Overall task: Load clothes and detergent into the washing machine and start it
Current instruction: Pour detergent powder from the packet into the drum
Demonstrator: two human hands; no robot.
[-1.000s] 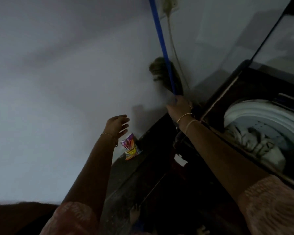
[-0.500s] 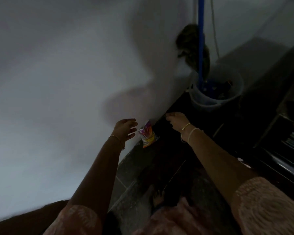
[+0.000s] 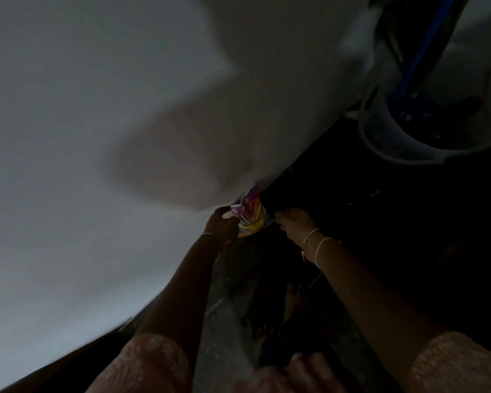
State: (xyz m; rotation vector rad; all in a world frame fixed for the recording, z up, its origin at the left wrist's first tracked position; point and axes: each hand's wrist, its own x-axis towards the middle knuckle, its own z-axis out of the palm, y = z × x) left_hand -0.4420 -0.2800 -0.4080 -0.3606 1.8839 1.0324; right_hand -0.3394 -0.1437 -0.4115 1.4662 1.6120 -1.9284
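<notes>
Head cam, looking steeply down along a pale wall (image 3: 102, 137) to a dark floor (image 3: 352, 211); pic is dim and a bit blurred. Detergent packet (image 3: 250, 219), small and multicoloured (purple, pink, yellow, orange), sits at the join of wall and floor, leaning vs the wall. Left hand (image 3: 220, 225) is on the packet's left side, fingers curled round its edge and touching it, looks clamped on it; a thin bangle shows at that wrist. Right hand (image 3: 294, 222) is just beside the packet's right edge, fingertips at or on its lower right corner; can't tell if it's actually gripping or only touching, too dark. Two light bangles on the right wrist. Both forearms reach fwd from the bottom of the frame, pale pink textured sleeves (image 3: 153, 364) at the upper arms.

Upper right: a translucent whitish bucket (image 3: 380, 137) stands on the floor near the wall, well apart from the packet; a blue pole (image 3: 425, 49) runs down into it at a slant, w/ something dark and shaggy near the pole's upper part, prob. a mop head but blurred. Bucket contents dark, can't make out.

Lower centre: a bare foot (image 3: 292, 302) on the floor between the arms, barely visible; pinkish cloth at the very bottom edge. Washing machine not in shot.
</notes>
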